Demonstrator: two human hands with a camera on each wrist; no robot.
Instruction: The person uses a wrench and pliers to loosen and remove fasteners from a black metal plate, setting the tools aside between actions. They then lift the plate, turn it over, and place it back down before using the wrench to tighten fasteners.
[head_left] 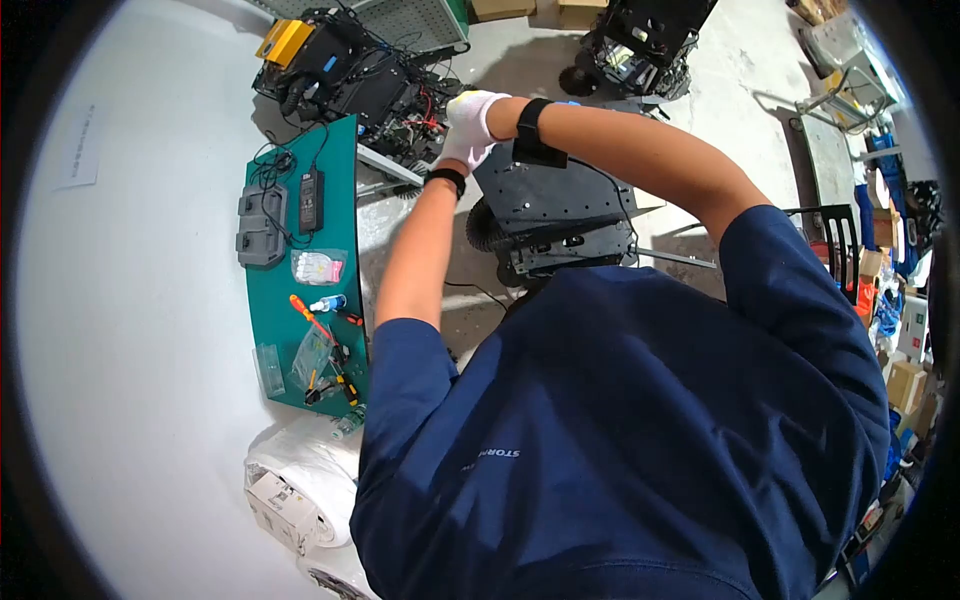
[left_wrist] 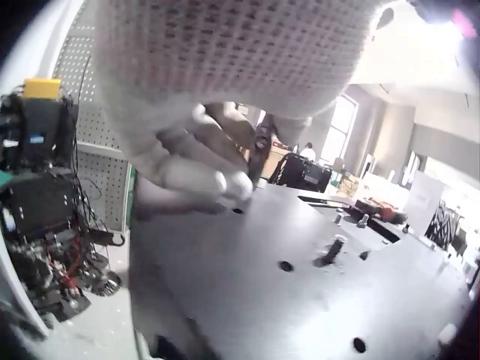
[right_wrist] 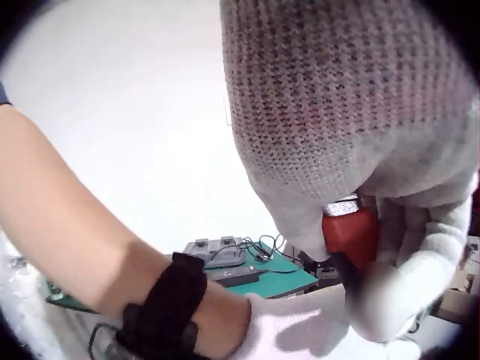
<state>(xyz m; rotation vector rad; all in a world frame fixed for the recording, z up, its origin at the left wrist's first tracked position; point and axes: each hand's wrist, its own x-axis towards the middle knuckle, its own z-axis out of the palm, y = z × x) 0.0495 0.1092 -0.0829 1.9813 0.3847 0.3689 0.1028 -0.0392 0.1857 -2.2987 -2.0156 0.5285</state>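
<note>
Right wrist view: your gloved right grip is wrapped around a red handle. Your left grip is just beside it, fingers bent low at the metal plate; can't tell if it's grasping anything. A bolt stands up from that plate. Head view puts both your hands together near the plate's far left corner, handle hidden there. Green counter on your left carries a power brick, screwdriver and small bottle.
</note>
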